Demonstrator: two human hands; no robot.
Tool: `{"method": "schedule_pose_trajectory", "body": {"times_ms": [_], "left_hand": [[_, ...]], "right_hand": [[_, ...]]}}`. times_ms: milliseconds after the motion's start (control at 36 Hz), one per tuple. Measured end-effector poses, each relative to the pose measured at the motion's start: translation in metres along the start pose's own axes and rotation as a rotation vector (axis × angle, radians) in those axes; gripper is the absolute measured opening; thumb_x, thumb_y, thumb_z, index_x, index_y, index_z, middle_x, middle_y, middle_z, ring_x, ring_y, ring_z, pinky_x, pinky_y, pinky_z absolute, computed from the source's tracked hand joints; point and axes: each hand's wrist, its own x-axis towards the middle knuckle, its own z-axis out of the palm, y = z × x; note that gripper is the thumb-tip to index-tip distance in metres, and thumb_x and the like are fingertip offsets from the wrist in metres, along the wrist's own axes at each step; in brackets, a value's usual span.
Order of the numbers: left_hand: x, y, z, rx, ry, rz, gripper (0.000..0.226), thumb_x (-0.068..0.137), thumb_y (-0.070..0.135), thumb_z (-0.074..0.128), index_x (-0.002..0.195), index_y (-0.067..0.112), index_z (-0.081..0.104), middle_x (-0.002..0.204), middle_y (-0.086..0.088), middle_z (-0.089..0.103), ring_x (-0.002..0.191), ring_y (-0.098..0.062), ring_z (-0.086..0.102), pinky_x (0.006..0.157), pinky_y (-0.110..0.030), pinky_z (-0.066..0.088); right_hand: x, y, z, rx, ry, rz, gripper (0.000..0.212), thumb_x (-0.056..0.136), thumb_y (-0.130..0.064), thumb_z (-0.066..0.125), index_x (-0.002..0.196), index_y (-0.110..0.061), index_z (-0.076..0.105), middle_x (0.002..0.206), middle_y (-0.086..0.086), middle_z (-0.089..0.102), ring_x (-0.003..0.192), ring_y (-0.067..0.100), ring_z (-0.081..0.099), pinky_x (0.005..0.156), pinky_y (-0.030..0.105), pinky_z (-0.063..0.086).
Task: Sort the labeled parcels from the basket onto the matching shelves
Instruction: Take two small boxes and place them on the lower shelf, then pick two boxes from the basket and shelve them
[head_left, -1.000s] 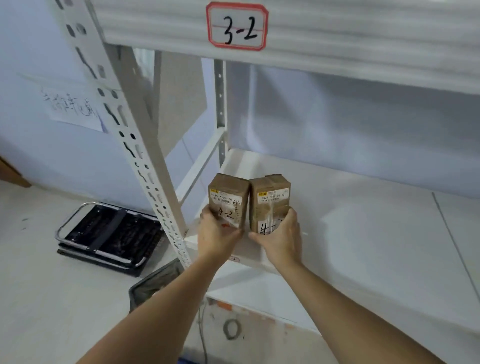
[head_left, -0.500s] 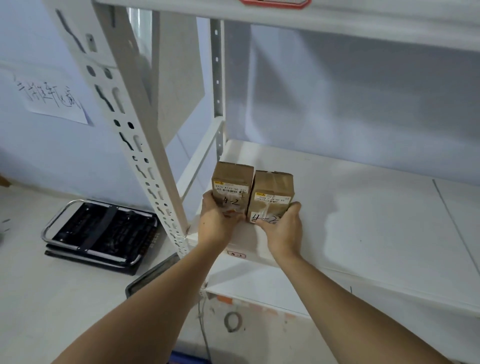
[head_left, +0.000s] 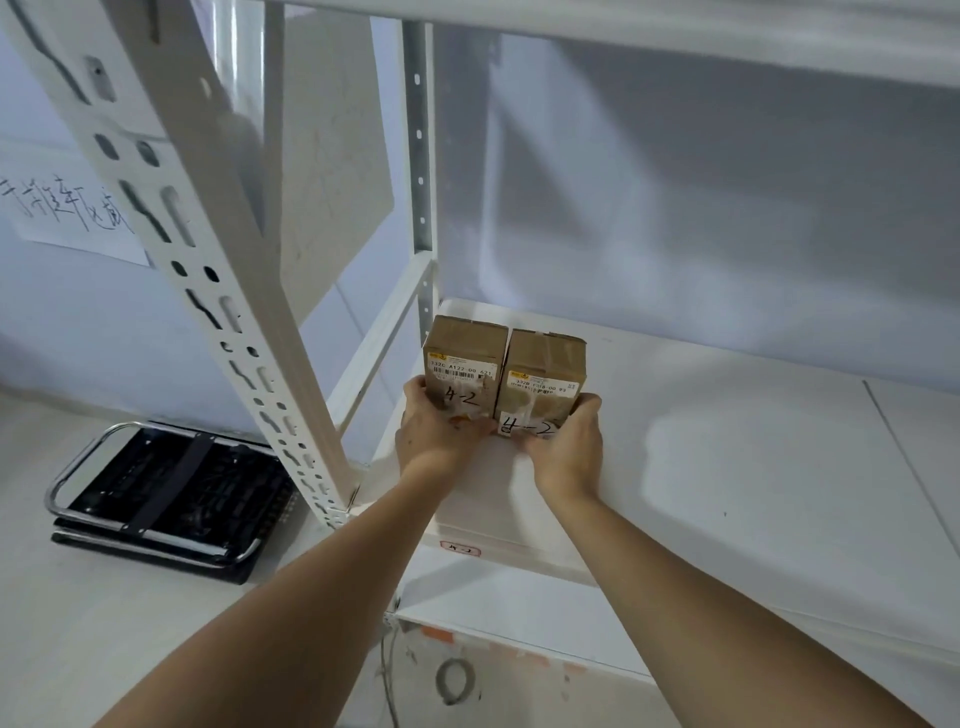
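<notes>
Head view, and both parcels are down on the white shelf (head_left: 727, 467), standing side by side and touching, close to its front left corner by the perforated metal upright (head_left: 218, 291). Left hand (head_left: 434, 434) grips the left parcel (head_left: 462, 364) from its outer side, fingers curled round the lower corner; right hand (head_left: 563, 444) does the same on the right parcel (head_left: 545, 379), fingers wrapped round its far edge, thumb near the handwritten label. Each box sits straight ahead of the hand that holds it, deeper onto the shelf than the wrists, long axis upright, and each hand is plainly the nearer one to its own box. Both are small brown cardboard cartons, matte, sharp-edged, sealed with glossy tape, each carrying a printed barcode sticker and a marker-written "4-2". A small red-bordered tag (head_left: 460, 549) on the shelf's front lip looks to match, though it is too small to read for sure. So placement looks right, and the likely next call is simply letting go and drawing both hands back toward the front lip without tipping the tall, narrow boxes. Left of the upright, a folded black stool with a chrome frame (head_left: 166, 499) lies on the floor.
</notes>
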Motion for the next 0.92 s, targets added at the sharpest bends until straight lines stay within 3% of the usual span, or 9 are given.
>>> {"method": "schedule_pose_trajectory", "body": {"times_ms": [222,361,472,583,694,778,833,917], "left_hand": [[0.002,0.006,0.004,-0.01,0.0,-0.031,0.077,0.065,0.037,0.093,0.112,0.037,0.032,0.107,0.012,0.059,0.106,-0.026,0.064,0.091,-0.042,0.053],[-0.006,0.007,-0.002,-0.073,-0.041,-0.052,0.088,0.066,0.034,0.095,0.125,0.034,0.031,0.117,0.011,0.06,0.116,-0.023,0.064,0.101,-0.043,0.053],[-0.034,-0.004,-0.018,0.08,-0.098,-0.032,0.101,0.077,0.036,0.091,0.151,0.017,0.025,0.153,-0.003,0.045,0.14,-0.03,0.047,0.114,-0.047,0.042],[-0.061,-0.001,-0.044,0.288,-0.171,0.041,0.087,0.09,0.048,0.076,0.156,0.016,0.029,0.158,-0.006,0.045,0.14,-0.03,0.049,0.111,-0.048,0.046],[-0.1,0.015,-0.084,0.572,-0.244,0.213,0.08,0.094,0.058,0.065,0.158,0.022,0.034,0.16,0.0,0.044,0.141,-0.024,0.048,0.113,-0.044,0.044],[-0.135,0.031,-0.118,0.844,-0.27,0.343,0.077,0.096,0.064,0.057,0.158,0.026,0.034,0.16,0.003,0.044,0.139,-0.024,0.05,0.113,-0.044,0.044],[-0.163,0.039,-0.14,0.975,-0.28,0.38,0.076,0.096,0.065,0.053,0.159,0.027,0.034,0.162,0.004,0.043,0.142,-0.025,0.048,0.115,-0.044,0.043],[-0.213,0.046,-0.171,1.041,-0.263,0.388,0.074,0.099,0.058,0.05,0.162,0.026,0.031,0.167,0.002,0.035,0.15,-0.023,0.038,0.122,-0.041,0.032]], "right_hand": [[0.01,-0.005,-0.004,-0.024,-0.062,0.01,0.069,0.069,-0.017,0.094,0.108,-0.021,0.037,0.112,0.003,0.065,0.098,0.03,0.067,0.077,0.039,0.053],[0.013,-0.009,-0.013,-0.034,-0.105,0.021,0.097,0.062,-0.022,0.098,0.135,-0.016,0.035,0.125,0.005,0.062,0.102,0.029,0.065,0.085,0.041,0.055],[0.001,-0.007,-0.036,-0.138,-0.172,0.049,0.109,0.068,-0.023,0.097,0.151,-0.012,0.027,0.147,0.012,0.049,0.126,0.035,0.056,0.097,0.042,0.049],[-0.007,-0.013,-0.068,-0.26,-0.255,0.014,0.09,0.083,-0.039,0.085,0.151,-0.008,0.035,0.152,0.013,0.046,0.134,0.034,0.051,0.099,0.039,0.045],[-0.032,-0.03,-0.108,-0.451,-0.405,-0.167,0.074,0.096,-0.05,0.065,0.153,-0.011,0.038,0.156,0.01,0.046,0.141,0.031,0.046,0.107,0.041,0.043],[-0.058,-0.049,-0.145,-0.638,-0.607,-0.403,0.074,0.102,-0.046,0.055,0.163,-0.016,0.024,0.166,0.006,0.033,0.15,0.026,0.034,0.118,0.038,0.035],[-0.08,-0.062,-0.166,-0.752,-0.735,-0.53,0.075,0.104,-0.048,0.051,0.165,-0.017,0.018,0.17,0.004,0.025,0.153,0.024,0.03,0.122,0.038,0.03],[-0.119,-0.08,-0.193,-0.862,-0.816,-0.665,0.077,0.102,-0.054,0.05,0.163,-0.014,0.024,0.168,0.006,0.028,0.151,0.025,0.032,0.122,0.04,0.031]]}}
